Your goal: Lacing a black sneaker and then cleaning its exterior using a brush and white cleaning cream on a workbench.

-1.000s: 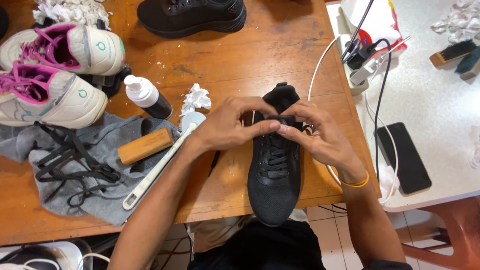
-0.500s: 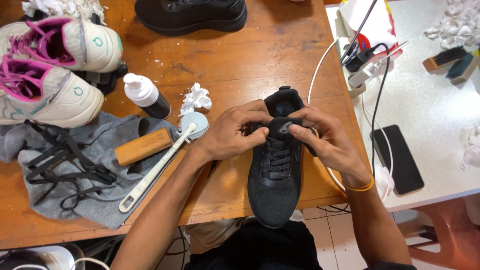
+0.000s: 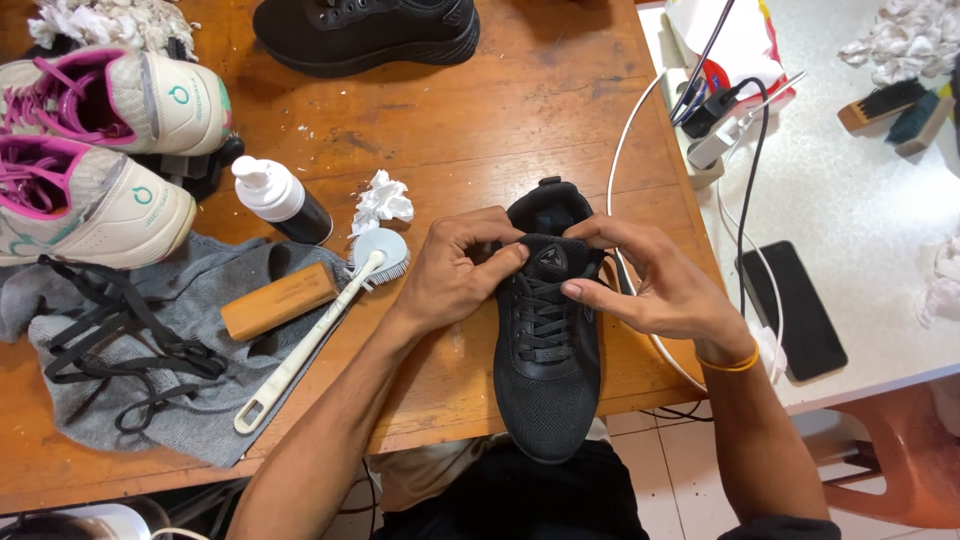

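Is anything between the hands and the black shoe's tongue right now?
Nothing visible. The left hand and right hand are already on the black shoe, fingers pinching at its tongue above the laces. The brush and bottle lie off to the left, clear of both hands.
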